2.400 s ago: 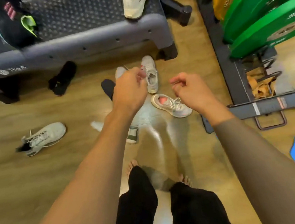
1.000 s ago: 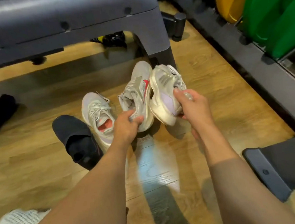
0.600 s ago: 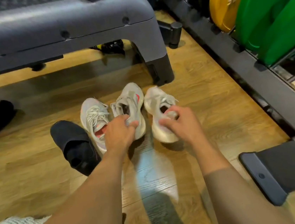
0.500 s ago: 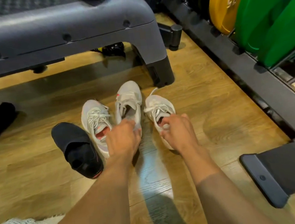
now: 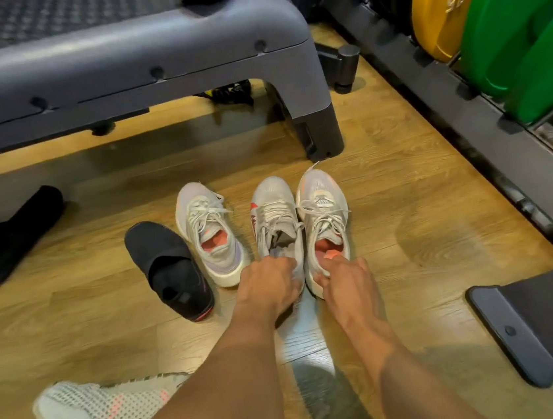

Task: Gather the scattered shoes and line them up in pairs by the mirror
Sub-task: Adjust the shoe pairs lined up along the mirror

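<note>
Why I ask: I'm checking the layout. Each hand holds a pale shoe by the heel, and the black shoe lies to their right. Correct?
No. In the head view the black shoe lies to their left. The left hand does hold the left shoe by the heel, the right hand the right shoe.

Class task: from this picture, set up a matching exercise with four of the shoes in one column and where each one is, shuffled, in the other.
1. black shoe
2. mesh shoe
3. red-logo sneaker
4. orange-toed sneaker

a. heel held by the right hand
b. bottom left, partly behind the left forearm
c. heel held by the left hand
d. leftmost in the row of four

Pairs: 1-d, 2-b, 3-c, 4-a
</note>
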Action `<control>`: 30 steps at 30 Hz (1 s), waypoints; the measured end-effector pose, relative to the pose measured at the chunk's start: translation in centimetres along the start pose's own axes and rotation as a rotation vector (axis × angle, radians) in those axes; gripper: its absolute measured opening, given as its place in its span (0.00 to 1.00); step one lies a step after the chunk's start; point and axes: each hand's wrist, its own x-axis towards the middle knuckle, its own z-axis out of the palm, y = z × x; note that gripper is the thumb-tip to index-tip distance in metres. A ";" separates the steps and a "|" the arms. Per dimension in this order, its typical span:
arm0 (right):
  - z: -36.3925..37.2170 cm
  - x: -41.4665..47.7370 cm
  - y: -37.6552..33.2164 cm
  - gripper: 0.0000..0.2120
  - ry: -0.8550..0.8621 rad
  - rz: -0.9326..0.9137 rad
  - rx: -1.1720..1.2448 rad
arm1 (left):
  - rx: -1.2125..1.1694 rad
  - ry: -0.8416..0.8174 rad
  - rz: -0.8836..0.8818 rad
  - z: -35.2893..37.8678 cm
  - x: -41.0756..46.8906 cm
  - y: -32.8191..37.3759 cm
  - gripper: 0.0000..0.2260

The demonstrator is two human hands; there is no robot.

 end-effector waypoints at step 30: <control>-6.1 5.9 -2.8 0.20 0.246 0.281 -0.143 | -0.095 0.184 -0.017 -3.5 1.3 2.4 0.05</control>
